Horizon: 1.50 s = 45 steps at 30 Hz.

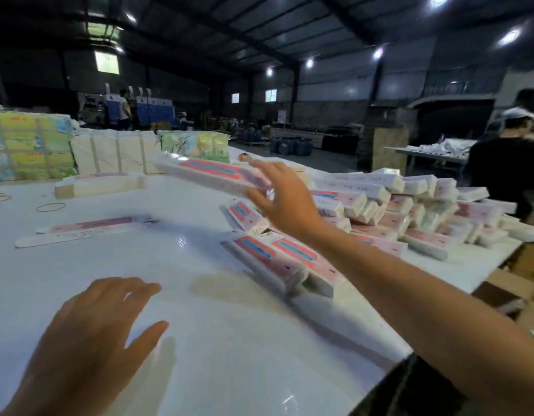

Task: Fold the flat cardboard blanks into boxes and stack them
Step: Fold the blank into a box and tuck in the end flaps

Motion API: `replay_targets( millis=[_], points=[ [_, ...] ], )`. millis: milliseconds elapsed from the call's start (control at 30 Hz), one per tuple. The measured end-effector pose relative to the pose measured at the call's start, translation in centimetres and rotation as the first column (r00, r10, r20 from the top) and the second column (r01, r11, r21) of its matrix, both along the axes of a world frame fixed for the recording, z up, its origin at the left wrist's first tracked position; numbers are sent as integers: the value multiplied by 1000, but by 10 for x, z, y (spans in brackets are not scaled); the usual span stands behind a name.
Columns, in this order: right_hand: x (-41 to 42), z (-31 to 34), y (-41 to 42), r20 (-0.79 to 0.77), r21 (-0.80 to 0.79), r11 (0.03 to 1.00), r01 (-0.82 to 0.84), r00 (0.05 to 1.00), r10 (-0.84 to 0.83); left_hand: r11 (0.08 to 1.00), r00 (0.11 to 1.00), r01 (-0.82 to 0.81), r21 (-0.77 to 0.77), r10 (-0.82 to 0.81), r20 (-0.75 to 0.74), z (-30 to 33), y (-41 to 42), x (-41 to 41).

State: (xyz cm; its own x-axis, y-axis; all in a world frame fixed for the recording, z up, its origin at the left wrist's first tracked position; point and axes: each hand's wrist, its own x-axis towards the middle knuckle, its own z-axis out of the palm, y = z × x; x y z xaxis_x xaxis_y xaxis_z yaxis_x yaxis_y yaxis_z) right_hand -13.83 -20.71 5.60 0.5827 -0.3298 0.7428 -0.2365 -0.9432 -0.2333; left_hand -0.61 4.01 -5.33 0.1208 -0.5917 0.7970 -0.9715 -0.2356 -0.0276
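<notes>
My right hand (pixel 285 202) reaches out over the white table (pixel 199 340). The near end of a long pink-and-white folded box (pixel 205 172) sits between its thumb and spread fingers, and the box sticks out to the left, above the table. My left hand (pixel 94 331) hovers low over the near table with relaxed fingers and holds nothing. A single flat blank (pixel 88 228) lies to the left. A low stack of flat blanks (pixel 100 184) sits behind it. Folded boxes (pixel 409 211) are heaped at the right, and two more boxes (pixel 283 259) lie under my right forearm.
Strapped bundles of printed cartons (pixel 28 145) and white cartons (pixel 115 151) line the table's far left. Rubber bands (pixel 51 207) lie near them. A person in black (pixel 505 175) stands at the far right. Brown cardboard (pixel 508 289) sits beyond the table's right edge.
</notes>
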Motion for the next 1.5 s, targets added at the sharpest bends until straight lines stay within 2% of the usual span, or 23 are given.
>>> replay_targets(
  millis=[100,167,233,300,333,400,467,500,567,633,667,733,800,833,900,933,1033,1233,1300,1367,1433,1500],
  points=[
    [-31,43,-84,222,155,952,264,930,-294,988,999,44,150,-46,4,-9,-7,-10],
    [-62,54,-133,252,238,856,459,822,-511,978,999,47,203,-46,-13,-7,-10,-11],
    [-96,48,-170,106,291,680,672,684,-722,975,998,62,212,-59,-22,-4,-10,-10],
    [-123,36,-193,-154,297,543,785,601,-785,976,996,84,202,-79,-31,-4,-11,-9],
    [-130,33,-198,-235,321,534,782,612,-755,977,995,96,192,-90,-42,-5,-12,-9],
    [-132,34,-201,-296,337,520,785,613,-733,977,992,122,173,-114,-54,-6,-12,-8],
    [-119,43,-194,-271,237,485,842,537,-799,974,990,127,187,-114,-78,-4,-12,-9],
    [-108,49,-183,-212,192,506,841,539,-815,972,991,117,206,-100,-89,-2,-11,-10],
    [-80,60,-148,-24,177,690,701,704,-709,964,993,79,253,-55,-102,2,-9,-15],
    [-45,60,-97,103,142,885,443,883,-459,956,990,47,290,-7,-137,5,-5,-21],
    [-28,53,-69,117,119,945,304,941,-318,953,988,35,301,13,-155,5,-4,-23],
    [0,24,-8,51,74,997,27,998,-31,946,978,26,323,43,-205,5,-1,-26],
    [19,-18,46,-126,27,980,-196,972,198,933,955,33,358,76,-287,7,-1,-28],
    [28,-40,67,-237,6,967,-256,939,250,924,944,34,382,95,-316,7,0,-27],
    [40,-77,92,-423,16,955,-295,864,274,927,943,31,373,97,-318,3,0,-25],
    [44,-89,98,-459,67,951,-301,837,297,933,944,29,359,93,-316,3,0,-26],
    [48,-104,99,-434,193,926,-325,818,377,928,937,22,372,110,-332,4,-1,-26],
    [49,-105,97,-421,198,921,-336,820,389,899,910,-35,437,210,-357,12,2,-23],
    [50,-108,96,-422,174,938,-301,837,347,883,828,-119,455,341,-446,21,11,-7],
    [51,-109,94,-418,167,946,-278,849,323,826,710,-256,503,513,-482,37,28,20],
    [52,-110,93,-418,174,945,-278,848,327,726,608,-392,565,666,-433,55,58,50],
    [52,-109,93,-424,185,944,-274,844,328,587,509,-485,648,792,-337,71,97,75]
  ],
)
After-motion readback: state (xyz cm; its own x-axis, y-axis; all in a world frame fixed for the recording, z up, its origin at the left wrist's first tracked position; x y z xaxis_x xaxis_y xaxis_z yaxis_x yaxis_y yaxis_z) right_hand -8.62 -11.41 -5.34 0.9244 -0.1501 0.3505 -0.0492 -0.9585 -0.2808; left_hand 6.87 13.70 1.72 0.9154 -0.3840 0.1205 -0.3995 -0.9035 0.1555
